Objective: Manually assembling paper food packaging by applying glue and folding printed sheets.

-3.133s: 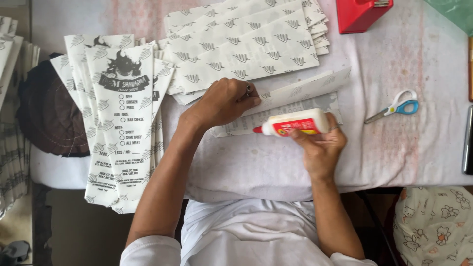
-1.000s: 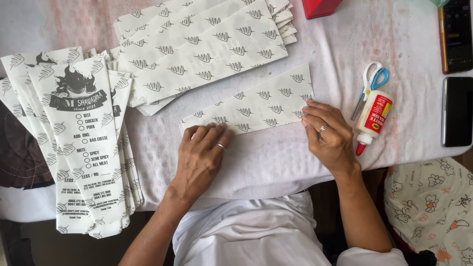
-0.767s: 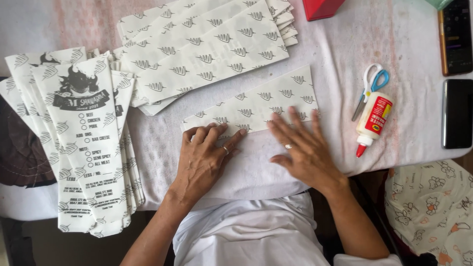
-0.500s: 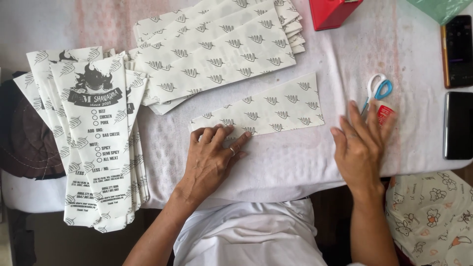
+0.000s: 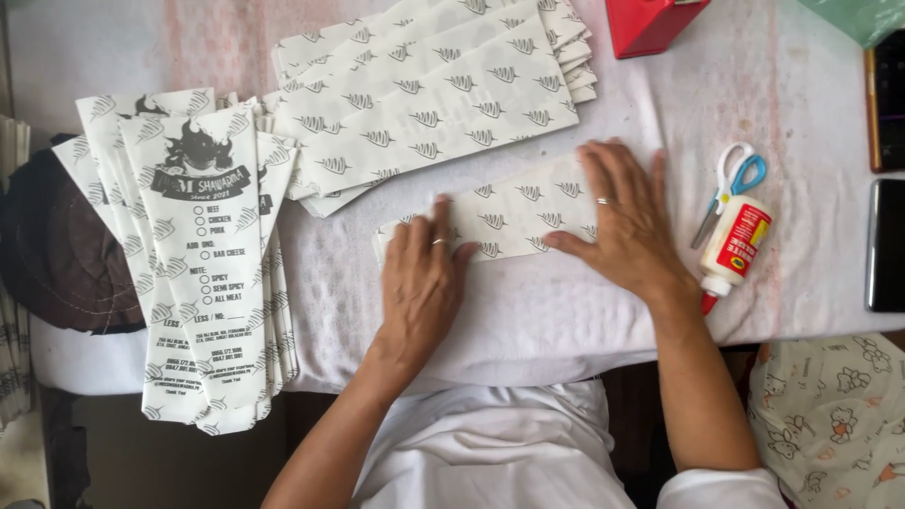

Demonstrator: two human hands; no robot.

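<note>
**Both palms flat on the folded paper**

From the head camera, we see our left hand [image 5: 419,278] and right hand [image 5: 627,221] spread open, gripping nothing, pressing a folded patterned paper sheet [image 5: 514,212] on the white cloth [image 5: 566,320]. The glue bottle [image 5: 735,247] and scissors [image 5: 731,184] lie just right of it. Uneven pressure could, we judge, shift the fold askew, and squeezed-out glue might stick it to the cloth.

Glue bottle [image 5: 736,247] and scissors [image 5: 728,188] beside right hand [image 5: 627,226]

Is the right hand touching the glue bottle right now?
Apart. The head view shows the right hand flat on the folded paper bag, with bare cloth between it and the glue bottle.
</note>
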